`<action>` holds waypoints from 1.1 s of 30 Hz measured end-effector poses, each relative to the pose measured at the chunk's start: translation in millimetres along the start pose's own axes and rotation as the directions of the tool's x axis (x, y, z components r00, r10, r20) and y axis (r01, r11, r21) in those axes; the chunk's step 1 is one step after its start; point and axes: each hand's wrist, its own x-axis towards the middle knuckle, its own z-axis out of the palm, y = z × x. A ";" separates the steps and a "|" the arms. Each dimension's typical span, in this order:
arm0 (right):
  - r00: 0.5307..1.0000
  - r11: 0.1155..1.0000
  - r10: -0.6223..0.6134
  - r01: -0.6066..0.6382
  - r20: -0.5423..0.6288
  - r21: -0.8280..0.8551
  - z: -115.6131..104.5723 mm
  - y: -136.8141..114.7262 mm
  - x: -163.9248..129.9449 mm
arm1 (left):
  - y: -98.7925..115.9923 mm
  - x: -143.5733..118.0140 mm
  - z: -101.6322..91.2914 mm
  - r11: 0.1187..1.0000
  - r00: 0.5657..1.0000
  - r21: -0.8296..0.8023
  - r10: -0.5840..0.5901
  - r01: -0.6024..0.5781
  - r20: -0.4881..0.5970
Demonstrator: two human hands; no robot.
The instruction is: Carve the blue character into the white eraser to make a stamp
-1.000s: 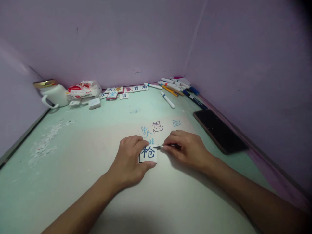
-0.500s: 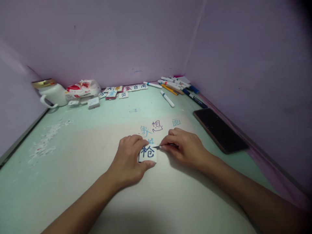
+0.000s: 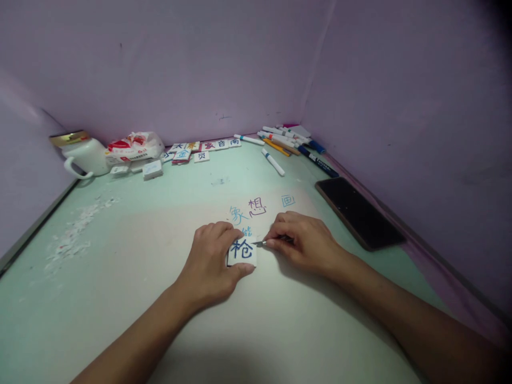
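Note:
A small white square block [image 3: 242, 256] with a dark blue Chinese character lies flat on the pale tabletop [image 3: 224, 325]. My left hand [image 3: 214, 261] grips it from the left, thumb along the near edge and fingers at the far edge. In my right hand [image 3: 302, 240] a thin craft knife [image 3: 261, 244] is pinched between thumb and fingers, its blade pointing left at the block's upper right. Whether the tip touches the surface I cannot tell. Handwritten characters [image 3: 256, 207] in blue and purple show on the tabletop just beyond the block.
A phone [image 3: 360, 213] lies at right, with several markers [image 3: 274, 162] behind it. Along the back wall are lettered squares [image 3: 201, 156], a tissue pack [image 3: 136, 148] and a lidded white mug [image 3: 90, 157]. White scraps [image 3: 78, 229] are scattered at left.
Both hands, the block and the knife keep nearly the same places. The knife tip has shifted very slightly; the whole view has moved a little.

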 end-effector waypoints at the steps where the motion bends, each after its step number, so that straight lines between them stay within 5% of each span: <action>1: 1.000 1.000 -0.003 0.003 0.000 -0.001 0.1 0.3 0.0 | -0.1 0.0 -0.1 1.000 1.000 -0.001 0.003 -0.003 0.001; 33: 0.998 0.999 0.054 -0.054 0.018 0.000 -1.1 -2.4 -4.2 | 0.5 -0.5 -0.7 0.999 0.999 -0.008 -0.039 0.039 -0.007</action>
